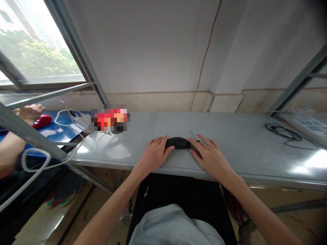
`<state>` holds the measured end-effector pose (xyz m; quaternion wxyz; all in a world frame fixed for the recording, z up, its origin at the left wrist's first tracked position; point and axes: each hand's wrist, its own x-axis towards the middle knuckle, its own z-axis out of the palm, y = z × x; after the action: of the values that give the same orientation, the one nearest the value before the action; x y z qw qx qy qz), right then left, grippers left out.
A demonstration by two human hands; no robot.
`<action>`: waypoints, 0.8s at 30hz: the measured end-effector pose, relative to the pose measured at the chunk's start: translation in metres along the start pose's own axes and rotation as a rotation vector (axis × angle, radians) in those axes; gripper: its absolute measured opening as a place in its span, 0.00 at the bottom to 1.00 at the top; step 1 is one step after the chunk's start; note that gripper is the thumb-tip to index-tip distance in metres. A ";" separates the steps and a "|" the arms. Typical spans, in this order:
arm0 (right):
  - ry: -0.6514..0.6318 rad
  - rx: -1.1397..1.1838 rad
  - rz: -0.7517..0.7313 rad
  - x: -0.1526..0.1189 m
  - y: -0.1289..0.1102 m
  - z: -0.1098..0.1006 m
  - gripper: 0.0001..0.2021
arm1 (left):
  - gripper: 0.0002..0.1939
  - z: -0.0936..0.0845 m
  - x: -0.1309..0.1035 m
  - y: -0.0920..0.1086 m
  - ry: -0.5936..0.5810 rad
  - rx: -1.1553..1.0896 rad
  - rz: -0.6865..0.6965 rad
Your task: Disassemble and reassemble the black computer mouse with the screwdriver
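Observation:
A smooth black oblong object (178, 143) with a rounded top lies on the grey tabletop near its front edge, between my two hands. My left hand (154, 149) is closed on its left end, thumb in front and fingers behind. At the right end, my right hand (208, 153) is closed over a dark grey part (196, 150). Whether this part belongs to the black object I cannot tell, as my fingers cover much of it. A thin pale strip (193, 135) shows just behind my right fingers.
The grey table (242, 136) runs along a wall. At its left stands a pixelated red and orange item (111, 119) near white cables (57, 117). A coiled black cable (283, 132) lies at the right. Beyond the metal frame at left, another person's hand (28, 113) is near a red object (43, 120).

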<state>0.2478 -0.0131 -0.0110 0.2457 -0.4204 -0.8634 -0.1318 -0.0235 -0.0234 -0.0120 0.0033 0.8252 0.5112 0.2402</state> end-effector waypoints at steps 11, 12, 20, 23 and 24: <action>-0.193 0.071 0.014 0.036 0.002 -0.016 0.14 | 0.30 -0.004 0.001 0.000 0.020 -0.072 -0.046; -0.203 0.087 0.010 0.039 0.002 -0.018 0.13 | 0.30 -0.005 0.001 0.001 0.023 -0.075 -0.043; -0.206 0.221 0.073 0.048 -0.002 -0.017 0.11 | 0.28 -0.013 -0.002 0.006 0.013 -0.152 0.060; -0.194 0.260 0.130 0.048 -0.004 -0.016 0.11 | 0.30 -0.013 -0.004 0.007 0.014 -0.153 0.095; -0.190 0.273 0.148 0.048 -0.005 -0.016 0.10 | 0.31 -0.013 -0.004 0.007 0.010 -0.155 0.100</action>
<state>0.2235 0.0090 0.0279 0.2270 -0.4561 -0.8593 0.0452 -0.0247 -0.0335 0.0000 0.0525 0.8458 0.4492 0.2830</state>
